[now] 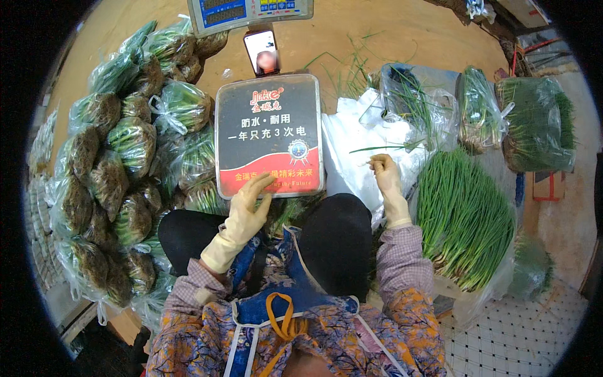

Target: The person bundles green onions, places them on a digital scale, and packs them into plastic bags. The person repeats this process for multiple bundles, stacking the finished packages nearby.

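Note:
My left hand point(247, 207), in a cream rubber glove, is over the lower edge of a weighing scale's platform point(264, 113). Its fingers are apart and hold nothing; whether they touch the plate I cannot tell. My right hand point(387, 179), gloved alike, hangs above a pile of white plastic bags point(346, 141). Its thumb and fingertips are drawn together, but whether something thin is between them is unclear. A loose green blade point(377, 149) lies just beyond those fingertips. To the right of this hand spreads a large heap of green chives or young scallions point(464, 217) on clear plastic.
Several bagged bunches with roots point(132, 146) are piled at left. Beyond the platform stand a lit phone point(262, 54) and the scale's display point(235, 14). At far right are more bagged greens point(537, 122); a blue-edged container point(400, 85) holds loose blades.

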`<state>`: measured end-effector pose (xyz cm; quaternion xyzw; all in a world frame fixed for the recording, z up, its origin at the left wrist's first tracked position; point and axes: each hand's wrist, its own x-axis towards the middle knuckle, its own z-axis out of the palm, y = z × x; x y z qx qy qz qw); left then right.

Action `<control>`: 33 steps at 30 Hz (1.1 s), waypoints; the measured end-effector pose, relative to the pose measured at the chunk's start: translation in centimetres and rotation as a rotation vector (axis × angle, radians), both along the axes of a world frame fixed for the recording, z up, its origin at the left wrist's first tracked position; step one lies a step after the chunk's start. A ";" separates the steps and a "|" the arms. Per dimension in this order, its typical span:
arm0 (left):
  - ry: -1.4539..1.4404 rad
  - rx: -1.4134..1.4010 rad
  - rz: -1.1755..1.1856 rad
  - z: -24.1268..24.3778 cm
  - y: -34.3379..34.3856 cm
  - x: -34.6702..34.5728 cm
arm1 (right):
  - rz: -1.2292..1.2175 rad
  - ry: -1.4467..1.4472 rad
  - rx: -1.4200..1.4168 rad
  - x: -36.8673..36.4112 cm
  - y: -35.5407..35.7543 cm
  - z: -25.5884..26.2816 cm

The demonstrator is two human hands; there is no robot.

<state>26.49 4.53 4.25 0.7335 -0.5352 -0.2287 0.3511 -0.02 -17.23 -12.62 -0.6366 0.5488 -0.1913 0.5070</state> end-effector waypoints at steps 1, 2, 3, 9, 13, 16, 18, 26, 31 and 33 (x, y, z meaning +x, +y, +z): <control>-0.004 -0.024 0.003 0.1 -0.3 -0.1 | 0.056 -0.023 -0.075 1.9 0.4 1.2; -0.010 -0.043 0.008 0.1 -0.2 -0.1 | 0.254 0.337 -0.034 3.2 1.6 2.7; 0.007 -0.051 -0.013 0.4 -0.9 -0.5 | 0.333 0.459 -0.179 2.3 2.6 -0.2; 0.022 0.027 0.011 0.7 0.1 -0.6 | 0.358 0.595 -0.025 4.5 4.4 -2.8; -0.020 0.056 0.035 1.0 0.4 -0.2 | 0.050 0.262 0.127 3.0 3.6 -0.6; 0.021 0.042 0.013 0.9 -0.7 -0.7 | -0.042 0.031 0.238 0.6 2.9 0.2; 0.072 0.042 -0.024 0.8 -1.7 -1.2 | -0.126 -0.097 0.289 -0.6 2.2 1.3; 0.410 0.129 -0.042 1.3 -6.3 -4.2 | -0.182 -0.166 -0.015 -1.3 -0.1 2.1; 0.348 0.083 -0.069 0.7 -5.1 -4.3 | 0.144 0.472 -0.113 1.3 1.8 2.4; 0.327 0.055 -0.081 0.7 -4.9 -4.5 | -0.077 0.175 -0.082 -0.5 0.0 2.1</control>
